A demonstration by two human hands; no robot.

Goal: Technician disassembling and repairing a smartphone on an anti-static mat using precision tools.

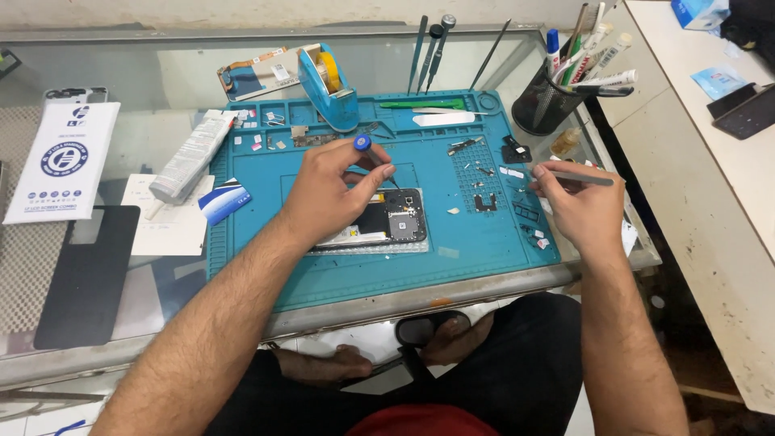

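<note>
Left hand [327, 194] turns screwdriver [373, 158] over opened phone [393, 218] — right hand [577, 206] at mat [363, 270] edge.

Both forearms are bare to the elbow and hairy, with no sleeves in view. The left hand [335, 190] and right hand [575, 206] carry no gloves, rings or watch. Black trousers cover the legs at 6 o'clock. A strip of red garment shows at the bottom edge. The feet are bare, in dark sandals.
</note>
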